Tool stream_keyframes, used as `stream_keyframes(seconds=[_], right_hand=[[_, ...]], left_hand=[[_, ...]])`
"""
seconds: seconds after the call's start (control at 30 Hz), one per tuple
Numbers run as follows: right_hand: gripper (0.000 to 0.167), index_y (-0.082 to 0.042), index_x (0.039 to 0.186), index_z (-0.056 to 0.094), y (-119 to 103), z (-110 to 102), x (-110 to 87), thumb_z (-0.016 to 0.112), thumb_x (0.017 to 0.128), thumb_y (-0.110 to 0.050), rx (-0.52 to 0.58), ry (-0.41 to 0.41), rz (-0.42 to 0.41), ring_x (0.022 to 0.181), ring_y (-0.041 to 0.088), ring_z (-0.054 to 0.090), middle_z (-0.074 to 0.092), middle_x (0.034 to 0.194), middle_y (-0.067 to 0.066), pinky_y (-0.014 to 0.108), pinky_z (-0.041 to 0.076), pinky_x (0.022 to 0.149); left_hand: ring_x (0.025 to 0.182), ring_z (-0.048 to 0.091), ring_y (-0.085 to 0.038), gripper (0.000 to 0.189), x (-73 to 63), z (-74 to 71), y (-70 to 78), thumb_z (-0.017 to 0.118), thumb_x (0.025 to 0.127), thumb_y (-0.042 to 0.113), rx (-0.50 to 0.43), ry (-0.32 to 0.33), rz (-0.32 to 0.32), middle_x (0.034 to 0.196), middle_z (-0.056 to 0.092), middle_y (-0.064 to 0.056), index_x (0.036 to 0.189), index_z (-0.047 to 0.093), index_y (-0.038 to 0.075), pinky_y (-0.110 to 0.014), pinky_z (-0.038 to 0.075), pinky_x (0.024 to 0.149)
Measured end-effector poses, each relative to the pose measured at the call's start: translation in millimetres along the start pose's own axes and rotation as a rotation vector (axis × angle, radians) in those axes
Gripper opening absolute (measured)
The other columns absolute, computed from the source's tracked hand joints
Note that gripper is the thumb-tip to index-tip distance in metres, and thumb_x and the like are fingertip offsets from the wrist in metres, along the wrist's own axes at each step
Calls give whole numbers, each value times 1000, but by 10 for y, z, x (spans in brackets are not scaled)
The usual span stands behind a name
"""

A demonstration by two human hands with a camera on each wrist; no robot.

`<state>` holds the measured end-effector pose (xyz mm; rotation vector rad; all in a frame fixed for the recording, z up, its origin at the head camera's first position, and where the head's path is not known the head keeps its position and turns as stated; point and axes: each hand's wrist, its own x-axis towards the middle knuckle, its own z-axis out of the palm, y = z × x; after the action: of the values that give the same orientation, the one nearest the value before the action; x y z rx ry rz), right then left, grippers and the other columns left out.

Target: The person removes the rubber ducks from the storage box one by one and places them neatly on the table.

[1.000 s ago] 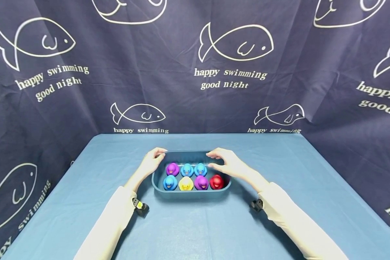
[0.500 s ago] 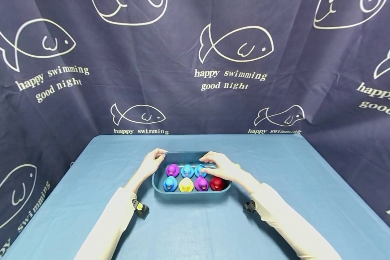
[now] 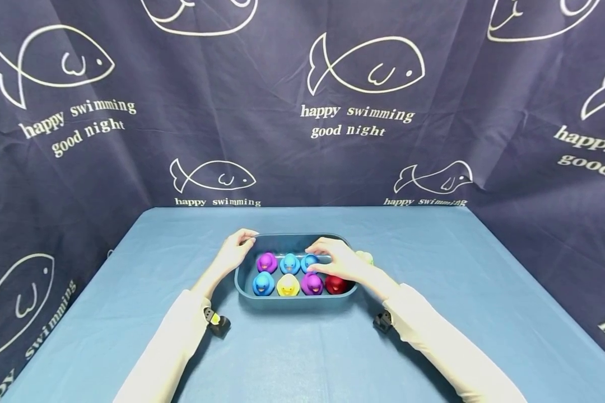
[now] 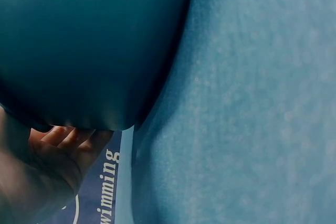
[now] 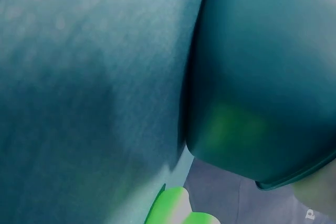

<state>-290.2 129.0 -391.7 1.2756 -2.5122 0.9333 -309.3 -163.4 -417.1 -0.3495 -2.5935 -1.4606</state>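
A dark blue oblong bin (image 3: 296,302) holds several rubber ducks in two rows. My left hand (image 3: 233,250) grips the bin's rim at its far left corner; in the left wrist view, its fingers (image 4: 73,139) reach behind the bin's wall. My right hand (image 3: 338,259) reaches over the bin's right end, thumb and fingers spread around a blue duck (image 3: 310,261) in the back row. Beside that duck are another blue duck (image 3: 289,263) and a purple duck (image 3: 266,262). The front row holds blue (image 3: 264,284), yellow (image 3: 288,285), purple (image 3: 312,284) and red (image 3: 335,284) ducks.
A light green object (image 3: 364,257) with rounded lobes sits just outside the bin's right end, partly behind the right hand. The bin stands on a light blue cloth-covered table (image 3: 287,358). Dark curtains (image 3: 282,112) printed with fish surround the table's back and sides.
My right hand has moved left and slightly down, from the bin's right end to around the right blue duck in the back row. The green object has come into view. My left hand stays at the rim.
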Motion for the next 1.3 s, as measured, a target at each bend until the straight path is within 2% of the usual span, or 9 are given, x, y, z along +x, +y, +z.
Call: stream_keyframes(seconds=[0.17,0.3,0.4,0.6,1.07,1.3], right_hand=[[39,0,106,66,-19,-2,-4,79,74,-19,28,-10,70,92,24,65,68,100,11,36,52,82],[40,-1,106,67,-34,-9,-13,79,73,-22,-39,-26,90,90,23,64,68,99,10,35,52,80],[40,-2,107,68,-37,-9,-4,79,74,-23,-97,-39,83,89,21,64,67,99,9,34,51,79],[34,-3,105,69,-35,-5,-3,77,76,-20,-143,-50,73,86,20,63,67,96,8,31,51,77],[31,-2,102,68,-34,22,-17,77,76,-17,-163,-47,73,84,21,63,67,94,9,32,51,77],[32,0,107,67,-73,-6,-12,74,77,-11,-181,-65,87,86,22,63,66,97,11,35,51,79]], left_hand=[[100,59,-27,24,7,-1,-8,52,93,9,8,1,-11,108,67,-19,114,61,1,-31,43,83],[99,59,-25,24,10,10,-5,52,94,10,15,5,-18,108,67,-18,114,61,1,-29,42,82],[99,59,-26,24,11,10,0,53,94,10,11,9,-15,108,67,-19,114,61,1,-30,42,82],[101,59,-27,24,15,14,-6,53,93,9,18,12,-10,108,67,-19,114,61,1,-32,42,83],[99,59,-26,24,5,10,-9,53,93,9,14,4,-12,107,67,-19,114,61,1,-32,42,83],[99,59,-26,24,7,9,-6,53,93,9,9,8,-10,107,67,-19,114,61,1,-32,43,83]])
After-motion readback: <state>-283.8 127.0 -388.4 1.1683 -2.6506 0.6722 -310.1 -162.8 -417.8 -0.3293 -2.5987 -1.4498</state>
